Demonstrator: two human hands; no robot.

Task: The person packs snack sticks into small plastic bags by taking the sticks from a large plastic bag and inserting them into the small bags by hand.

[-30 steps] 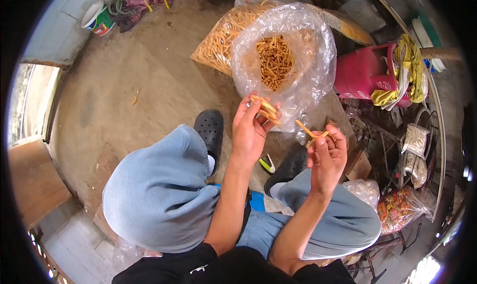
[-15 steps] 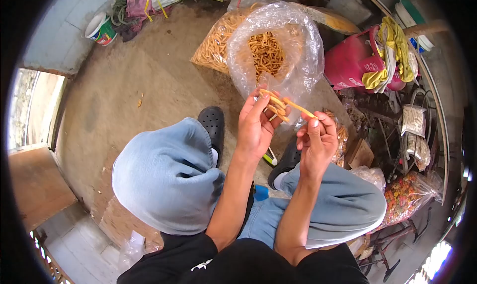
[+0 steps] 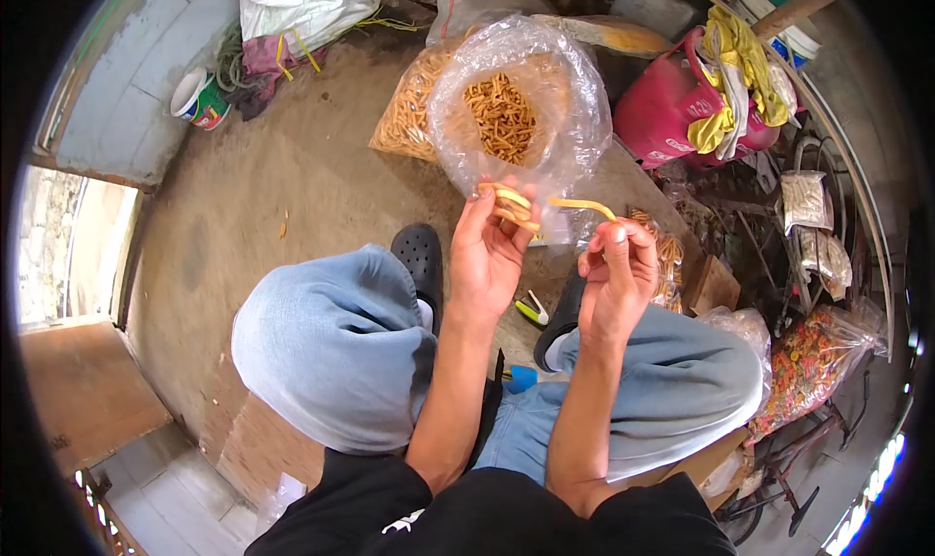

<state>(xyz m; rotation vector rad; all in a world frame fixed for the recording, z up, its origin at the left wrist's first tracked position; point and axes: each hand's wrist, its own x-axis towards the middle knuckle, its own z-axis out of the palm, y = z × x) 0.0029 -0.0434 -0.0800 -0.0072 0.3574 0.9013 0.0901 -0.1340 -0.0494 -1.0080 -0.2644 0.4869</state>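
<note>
My left hand [image 3: 487, 264] is closed round several pale yellow-brown snack sticks [image 3: 516, 208], held between thumb and fingers. My right hand [image 3: 621, 278] pinches the end of one thin, curved yellow snack stick [image 3: 584, 203], whose free tip points towards the left hand without touching it. Just beyond both hands stands a large clear plastic bag [image 3: 579, 98], its mouth wide and rim folded out. Brown snack sticks [image 3: 501, 120] fill its inside.
A pink gas cylinder [image 3: 648, 128] draped with yellow cloth [image 3: 735, 55] stands at the right. A bucket [image 3: 202, 101] sits far left. Beside my shoe lies a green-and-white tool [image 3: 532, 309]. Bagged colourful pieces [image 3: 808, 366] rest by my right knee.
My right hand's snack stick now shows a bend and sits farther from the left hand's bunch. My left hand has turned slightly and moved a little left. The camera view has shifted slightly.
</note>
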